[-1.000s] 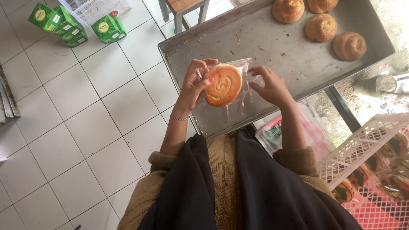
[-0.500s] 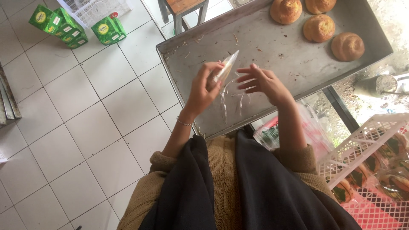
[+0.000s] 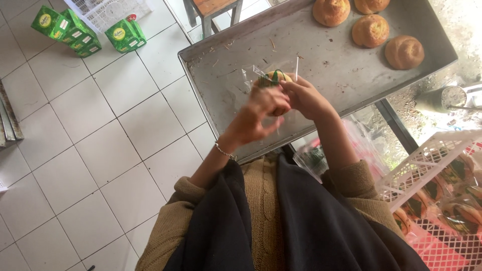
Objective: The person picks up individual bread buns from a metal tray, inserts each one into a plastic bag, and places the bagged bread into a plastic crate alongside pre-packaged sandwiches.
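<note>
both hands hold a bun in a clear bag (image 3: 273, 79) over a big metal tray (image 3: 226, 65) — left hand (image 3: 261, 113) curled around it, right hand (image 3: 304, 98) pinching the top. white floor tiles (image 3: 100, 130) below, green boxes (image 3: 70, 32) far off — more buns (image 3: 371, 30) on the tray.

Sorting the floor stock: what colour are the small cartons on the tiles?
Green cartons with yellow round marks, head view.

White square floor tiles (image 3: 95, 145) with dark grout fill the left — daylight falls evenly on them. Green cartons (image 3: 70, 32) lie far left beside a white basket (image 3: 108, 10). A wooden stool (image 3: 211, 10) stands far off; a white-and-pink crate (image 3: 442, 200) sits near right.
</note>
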